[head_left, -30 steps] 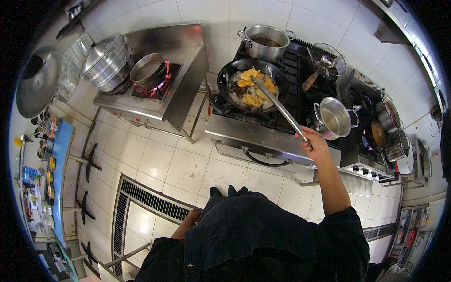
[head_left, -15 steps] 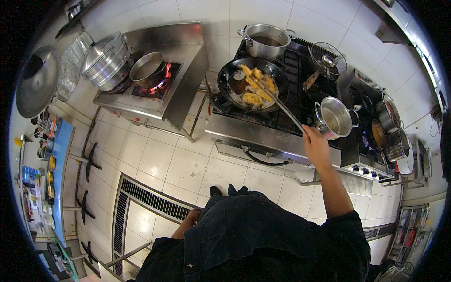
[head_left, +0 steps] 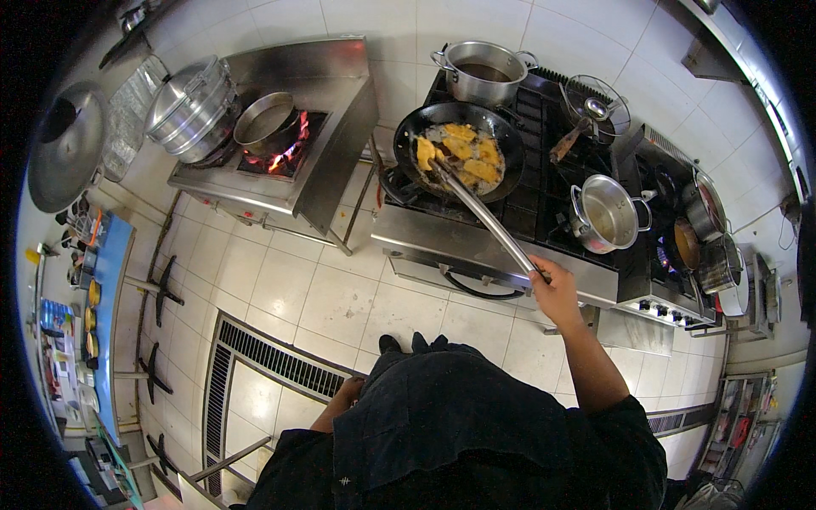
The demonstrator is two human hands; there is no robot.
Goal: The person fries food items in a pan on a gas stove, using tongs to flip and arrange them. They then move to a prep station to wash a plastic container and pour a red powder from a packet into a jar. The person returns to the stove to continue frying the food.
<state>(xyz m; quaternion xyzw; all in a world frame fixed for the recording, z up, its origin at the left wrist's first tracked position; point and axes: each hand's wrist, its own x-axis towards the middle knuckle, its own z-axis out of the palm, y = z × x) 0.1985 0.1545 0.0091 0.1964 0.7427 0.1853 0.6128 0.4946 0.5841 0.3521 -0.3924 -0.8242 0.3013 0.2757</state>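
My right hand [head_left: 557, 293] is closed around the end of long metal tongs [head_left: 493, 223]. Their far tip reaches down into a black wok [head_left: 516, 166] on the stove, touching a golden battered piece [head_left: 426, 155] at its left side. Several other golden fried pieces [head_left: 459, 149] lie in bubbling oil to the right of the tip. My left hand [head_left: 347, 393] hangs low beside my dark apron [head_left: 450, 416], its fingers mostly hidden.
Behind the wok stands a pot of dark liquid [head_left: 484, 72]. A two-handled pot [head_left: 608, 212] and a wire strainer [head_left: 612, 93] are to its right. At left, flames [head_left: 289, 157] burn beside a pan [head_left: 266, 123] and a stacked steamer [head_left: 191, 110]. A floor drain [head_left: 280, 361] lies below.
The tongs' tip has moved left and down in the wok. My right hand has shifted slightly left and toward me. The fried pieces now lie more spread out.
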